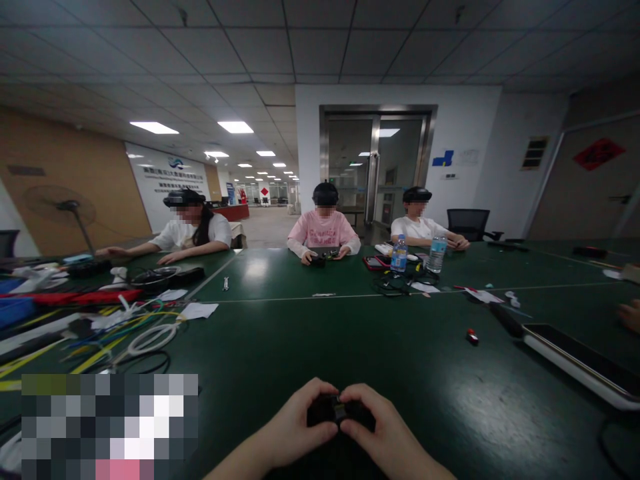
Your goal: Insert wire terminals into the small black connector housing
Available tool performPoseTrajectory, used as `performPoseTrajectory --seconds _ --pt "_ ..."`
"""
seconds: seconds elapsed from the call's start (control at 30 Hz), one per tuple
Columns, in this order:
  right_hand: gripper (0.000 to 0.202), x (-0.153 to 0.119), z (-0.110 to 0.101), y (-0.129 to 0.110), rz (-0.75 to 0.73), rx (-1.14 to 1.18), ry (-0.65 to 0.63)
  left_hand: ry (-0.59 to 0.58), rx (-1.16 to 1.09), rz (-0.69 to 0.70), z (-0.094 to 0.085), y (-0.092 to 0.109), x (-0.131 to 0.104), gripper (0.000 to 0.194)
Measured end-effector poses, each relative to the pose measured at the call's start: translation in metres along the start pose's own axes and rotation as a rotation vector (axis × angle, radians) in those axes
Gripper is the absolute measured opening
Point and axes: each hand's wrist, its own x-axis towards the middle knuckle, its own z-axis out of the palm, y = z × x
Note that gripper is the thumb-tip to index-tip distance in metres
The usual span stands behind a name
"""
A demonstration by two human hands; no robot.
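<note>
Low in the middle of the head view, a small black object (341, 411) with a lighter patch at its centre is held between both hands. Its exact kind cannot be made out. My left hand (305, 417) curls around its left end, thumb in front and fingers behind. At the right end, my right hand (373, 417) grips it the same way. The fingertips of both hands nearly meet at the middle of the object. Part of it is hidden by my fingers. Beneath lies the dark green tabletop (260, 367).
On the left spread tangled cables (153, 340) and white paper (199, 311). A wrench (226, 284) lies farther back. To the right are a small red-and-black item (472, 337) and a flat black-topped device (585, 360). Two bottles (399, 255) stand near several seated people (324, 230).
</note>
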Motion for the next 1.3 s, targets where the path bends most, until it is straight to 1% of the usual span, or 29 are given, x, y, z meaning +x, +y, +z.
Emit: performPoseTrajectory --seconds 0.13,0.27,0.47,0.73,0.9,1.13,1.3 --pt "0.027 -0.0003 0.0009 0.0020 -0.045 0.011 0.003 0.016 -0.031 -0.013 0.0016 0.0019 0.0014 0.039" --pt "0.024 0.0005 0.0008 0.0037 -0.098 0.042 -0.016 0.013 -0.045 -0.027 0.0022 0.0024 0.0017 0.037" --pt "0.020 0.0003 -0.0002 0.0023 -0.121 0.049 -0.010 -0.010 -0.068 -0.053 0.0015 0.0033 0.0009 0.044" --pt "0.021 -0.0011 -0.0006 0.0029 -0.119 0.026 -0.014 -0.006 -0.082 -0.028 0.0030 -0.0021 0.0018 0.043" --pt "0.022 -0.0001 0.0000 0.0032 -0.098 0.025 -0.015 -0.008 -0.078 -0.017 0.0026 -0.0002 0.0021 0.043" --pt "0.021 -0.0010 -0.0011 -0.0006 -0.093 0.034 -0.016 -0.004 -0.066 -0.017 0.0027 0.0007 0.0016 0.043" --pt "0.021 -0.0013 -0.0006 0.0014 -0.102 0.024 -0.009 -0.010 -0.055 -0.028 0.0024 0.0020 0.0021 0.043"
